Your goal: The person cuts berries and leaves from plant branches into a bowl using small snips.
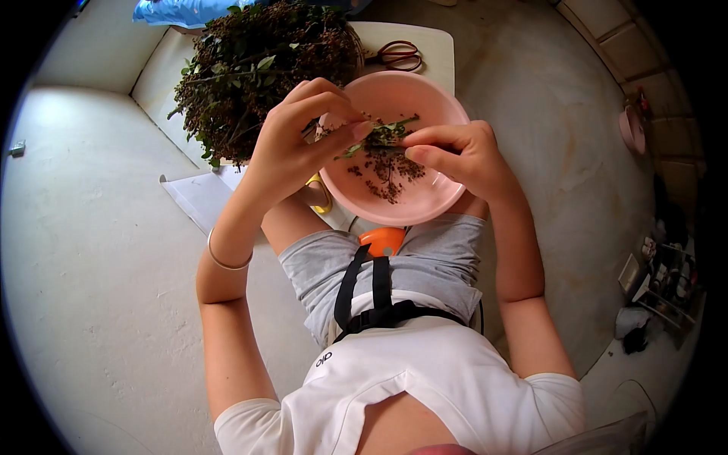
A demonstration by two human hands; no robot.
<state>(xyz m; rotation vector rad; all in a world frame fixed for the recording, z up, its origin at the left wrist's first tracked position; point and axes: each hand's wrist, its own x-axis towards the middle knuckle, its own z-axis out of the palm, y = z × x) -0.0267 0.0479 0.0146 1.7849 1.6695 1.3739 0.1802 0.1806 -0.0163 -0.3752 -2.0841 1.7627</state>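
The left hand (315,129) has its thumb and fingers drawn close together at the left end of a thin, dark-stemmed sprig with green leaves and tiny brown berries (387,136); I cannot tell whether they grip it, as the contact is hidden. The right hand (459,152) pinches the sprig's right side narrowly between thumb and forefinger. The sprig is above a round, pale pink plastic basin (428,201), its long axis running roughly left to right, with some greenery slanting toward the far right.

A brown, branching berry cluster (388,178) spreads toward the near side; whether it hangs from the sprig or lies in the basin is unclear. The left hand covers part of the basin's far left rim.

To the far left, a large heap of brown-berried, leafy branches (250,76) hides most of a brown woven basket (353,47) on a white table (438,53). Dark-red-handled scissors (400,56) lie right of it, their blades partly hidden. A blue printed bag (182,10) is cut off at the far edge.
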